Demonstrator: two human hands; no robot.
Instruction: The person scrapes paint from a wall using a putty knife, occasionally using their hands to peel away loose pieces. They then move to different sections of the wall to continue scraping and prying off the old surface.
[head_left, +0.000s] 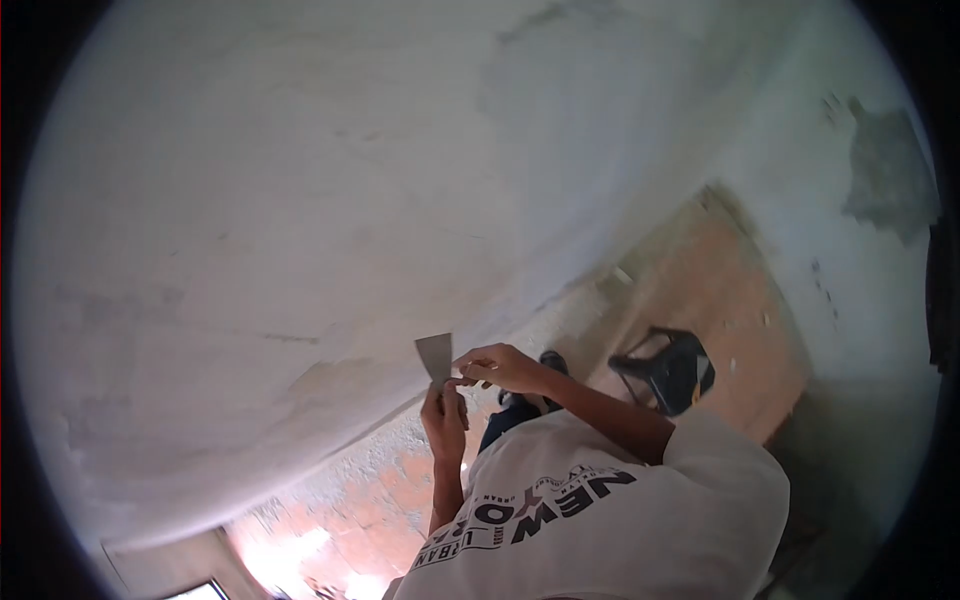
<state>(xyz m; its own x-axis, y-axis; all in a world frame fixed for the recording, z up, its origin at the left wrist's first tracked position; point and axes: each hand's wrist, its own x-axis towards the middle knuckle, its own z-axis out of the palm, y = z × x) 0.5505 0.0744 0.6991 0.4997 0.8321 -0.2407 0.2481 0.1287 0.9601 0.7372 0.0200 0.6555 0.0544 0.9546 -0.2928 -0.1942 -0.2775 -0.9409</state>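
Note:
My left hand (pixel 445 420) is closed around the handle of a putty knife (pixel 435 357), whose flared metal blade points up and away from me, in front of the wall. The handle is mostly hidden by the fingers. Close on the right of the blade is my right hand (pixel 503 368), its fingers curled together and the fingertips near the left thumb. Whether those fingertips touch the knife or pinch something small cannot be made out.
A large pale wall (pixel 300 200) with grey patches fills the view ahead. Below it runs a reddish floor (pixel 740 300) spotted with pale debris. A dark stool (pixel 672 368) stands to the right of my feet. Bright light falls on the floor at lower left.

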